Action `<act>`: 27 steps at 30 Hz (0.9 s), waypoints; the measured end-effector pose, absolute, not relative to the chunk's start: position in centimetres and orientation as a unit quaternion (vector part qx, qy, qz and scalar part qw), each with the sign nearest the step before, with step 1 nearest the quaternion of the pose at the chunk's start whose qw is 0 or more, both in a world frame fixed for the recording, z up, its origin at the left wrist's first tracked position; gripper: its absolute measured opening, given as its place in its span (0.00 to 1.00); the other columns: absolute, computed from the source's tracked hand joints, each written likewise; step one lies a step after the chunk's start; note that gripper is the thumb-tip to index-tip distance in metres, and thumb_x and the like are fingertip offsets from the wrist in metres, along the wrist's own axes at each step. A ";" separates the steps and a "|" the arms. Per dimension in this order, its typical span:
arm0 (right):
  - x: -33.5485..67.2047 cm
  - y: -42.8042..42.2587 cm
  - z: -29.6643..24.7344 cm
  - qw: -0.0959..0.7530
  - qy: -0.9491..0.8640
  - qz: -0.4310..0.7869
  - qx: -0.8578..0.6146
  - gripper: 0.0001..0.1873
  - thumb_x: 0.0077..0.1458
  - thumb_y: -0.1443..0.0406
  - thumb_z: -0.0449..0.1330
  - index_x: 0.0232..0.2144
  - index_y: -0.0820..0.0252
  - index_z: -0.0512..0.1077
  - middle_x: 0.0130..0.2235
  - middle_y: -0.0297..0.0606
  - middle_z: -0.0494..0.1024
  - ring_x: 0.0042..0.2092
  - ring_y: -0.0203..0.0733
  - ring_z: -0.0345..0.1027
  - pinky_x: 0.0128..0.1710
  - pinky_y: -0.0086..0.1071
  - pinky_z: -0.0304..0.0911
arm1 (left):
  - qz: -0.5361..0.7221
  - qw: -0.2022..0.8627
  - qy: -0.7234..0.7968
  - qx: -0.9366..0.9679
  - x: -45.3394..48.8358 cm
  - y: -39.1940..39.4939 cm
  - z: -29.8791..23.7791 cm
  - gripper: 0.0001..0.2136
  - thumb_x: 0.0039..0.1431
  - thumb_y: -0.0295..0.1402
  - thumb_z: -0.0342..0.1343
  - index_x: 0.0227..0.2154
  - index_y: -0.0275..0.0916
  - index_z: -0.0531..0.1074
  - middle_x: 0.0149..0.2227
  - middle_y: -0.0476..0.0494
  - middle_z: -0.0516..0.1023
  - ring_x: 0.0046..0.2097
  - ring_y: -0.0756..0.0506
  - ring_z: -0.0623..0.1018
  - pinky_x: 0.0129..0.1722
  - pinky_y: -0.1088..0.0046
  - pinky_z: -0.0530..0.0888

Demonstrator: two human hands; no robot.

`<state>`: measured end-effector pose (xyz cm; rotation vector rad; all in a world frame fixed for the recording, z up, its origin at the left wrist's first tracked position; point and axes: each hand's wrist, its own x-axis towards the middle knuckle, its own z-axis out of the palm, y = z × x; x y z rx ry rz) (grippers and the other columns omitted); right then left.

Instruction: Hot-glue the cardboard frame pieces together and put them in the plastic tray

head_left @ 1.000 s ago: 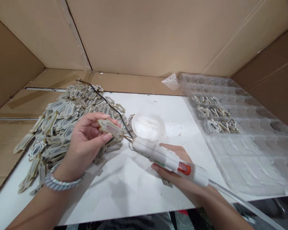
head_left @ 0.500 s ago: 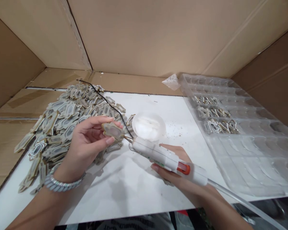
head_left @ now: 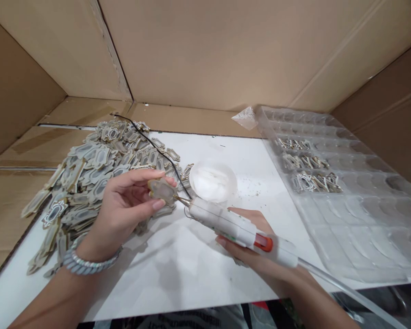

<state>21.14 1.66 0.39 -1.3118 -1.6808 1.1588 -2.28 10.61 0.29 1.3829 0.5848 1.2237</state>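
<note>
White glue gun (head_left: 236,228) clasped in right hand (head_left: 251,253) grip, nozzle touching ornate piece (head_left: 161,189) pinched in left hand (head_left: 126,205) grip. Big pile (head_left: 89,169) beyond left grip not yet done; few pieces in tray (head_left: 356,228) right of right grip.

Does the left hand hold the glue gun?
No, the right hand holds the glue gun; the left hand pinches a flat piece.

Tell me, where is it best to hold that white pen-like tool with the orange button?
Probably mid-barrel on the white tool, coming from below, as the right hand does. Its metal tip meets the flat piece in the left hand and a clear tube trails from the rear, so both ends are poor for a grip.
</note>
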 end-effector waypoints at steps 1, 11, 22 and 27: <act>21.1 1.7 0.4 0.350 -0.646 0.451 -0.507 0.13 0.55 0.68 0.58 0.23 0.56 0.58 0.23 0.27 0.62 0.21 0.29 0.56 0.18 0.25 0.50 | 0.521 0.565 0.250 0.589 -2.3 10.6 0.3 0.15 0.50 0.28 0.68 0.41 0.50 0.79 0.39 0.55 0.84 0.40 0.52 0.83 0.41 0.82 0.80; 21.1 1.7 0.5 0.344 -0.641 0.453 -0.516 0.13 0.54 0.67 0.58 0.22 0.56 0.58 0.23 0.27 0.61 0.22 0.30 0.55 0.19 0.26 0.50 | 0.521 0.564 0.259 0.586 -2.1 10.5 0.5 0.16 0.49 0.28 0.69 0.41 0.49 0.80 0.38 0.51 0.84 0.39 0.50 0.83 0.36 0.80 0.80; 21.0 1.6 0.5 0.343 -0.628 0.468 -0.519 0.14 0.55 0.65 0.59 0.22 0.55 0.58 0.21 0.27 0.61 0.20 0.31 0.56 0.17 0.27 0.51 | 0.523 0.575 0.265 0.570 -2.1 10.6 0.6 0.15 0.48 0.27 0.69 0.40 0.50 0.80 0.38 0.53 0.85 0.38 0.52 0.83 0.37 0.83 0.79; 21.0 1.6 0.5 0.337 -0.640 0.446 -0.528 0.14 0.56 0.64 0.58 0.22 0.55 0.58 0.21 0.28 0.62 0.21 0.32 0.57 0.19 0.28 0.52 | 0.525 0.560 0.260 0.587 -2.3 10.7 0.2 0.16 0.49 0.26 0.69 0.41 0.50 0.79 0.39 0.53 0.84 0.39 0.52 0.83 0.38 0.82 0.80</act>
